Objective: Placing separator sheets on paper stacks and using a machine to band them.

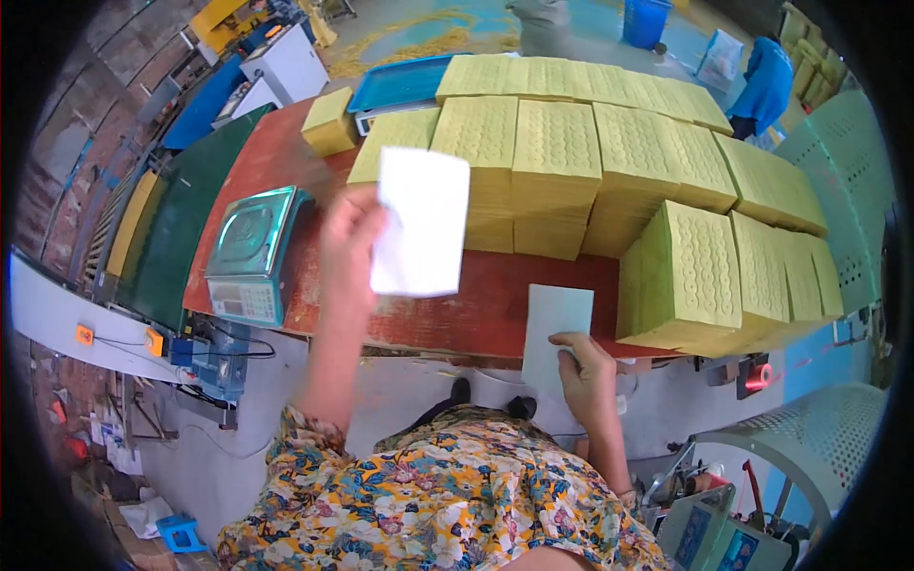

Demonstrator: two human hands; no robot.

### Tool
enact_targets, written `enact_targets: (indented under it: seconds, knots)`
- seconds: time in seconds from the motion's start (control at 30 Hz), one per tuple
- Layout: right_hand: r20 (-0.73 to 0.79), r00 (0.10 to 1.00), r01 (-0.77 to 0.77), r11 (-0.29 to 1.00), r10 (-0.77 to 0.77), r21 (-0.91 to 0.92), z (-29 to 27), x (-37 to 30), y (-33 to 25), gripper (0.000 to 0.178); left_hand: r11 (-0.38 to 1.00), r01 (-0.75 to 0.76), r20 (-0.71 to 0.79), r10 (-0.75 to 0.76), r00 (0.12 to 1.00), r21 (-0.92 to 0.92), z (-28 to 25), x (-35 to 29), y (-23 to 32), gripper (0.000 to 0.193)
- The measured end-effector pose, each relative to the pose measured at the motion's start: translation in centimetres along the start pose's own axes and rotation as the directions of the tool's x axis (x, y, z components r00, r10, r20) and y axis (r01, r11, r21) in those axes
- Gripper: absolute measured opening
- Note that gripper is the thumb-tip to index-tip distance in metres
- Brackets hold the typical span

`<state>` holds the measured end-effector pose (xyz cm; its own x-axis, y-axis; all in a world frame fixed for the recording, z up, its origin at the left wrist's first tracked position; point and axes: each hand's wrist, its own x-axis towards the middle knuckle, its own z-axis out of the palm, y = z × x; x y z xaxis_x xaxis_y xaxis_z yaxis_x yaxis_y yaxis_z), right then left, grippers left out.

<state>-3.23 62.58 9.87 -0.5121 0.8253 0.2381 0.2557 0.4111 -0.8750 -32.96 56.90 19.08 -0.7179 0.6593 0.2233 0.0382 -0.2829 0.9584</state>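
The person's left hand is raised over the red wooden table, fingers pinched together on the edge of a white rectangular paper sheet held up in the air near the green digital weighing scale. The right hand lies near the table's near edge, fingers closed down on a second pale paper sheet that lies half over the edge. To my eye, handling such thin sheets goes best with a light pinch at one edge, the other sheet pressed flat so it does not slide off. Tall stacks of yellow embossed paper crowd the back and right of the table. A blue plastic tray behind them looks bare where it shows.
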Motion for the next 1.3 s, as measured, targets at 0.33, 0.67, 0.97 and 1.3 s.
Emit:
enact_targets:
  seconds: [0.33, 0.67, 0.97, 1.3]
  knots:
    - [0.178, 0.983, -0.037, 0.999, 0.031, 0.030, 6.5, 2.3, -2.3, 0.025, 0.827, -0.148, 0.056, 0.141, 0.988, 0.542, -8.7, 19.5, -5.7, 0.026]
    - [0.061, 0.972, -0.229, 0.973, 0.226, 0.044, 17.6, 3.2, -3.9, 0.025, 0.558, -0.347, 0.263, 0.227, 0.938, 0.754, -8.4, 20.5, -6.2, 0.016]
    - [-0.014, 0.950, -0.308, 0.944, 0.311, 0.117, 21.2, 3.0, -5.3, 0.025, 0.506, -0.458, 0.400, 0.227, 0.888, 0.730, -8.3, 21.6, -6.6, 0.012]
    - [-0.018, 0.946, -0.321, 0.940, 0.325, 0.118, 19.1, 3.3, -4.4, 0.025, 0.403, -0.444, 0.376, 0.241, 0.895, 0.800, -7.6, 21.5, -3.5, 0.023]
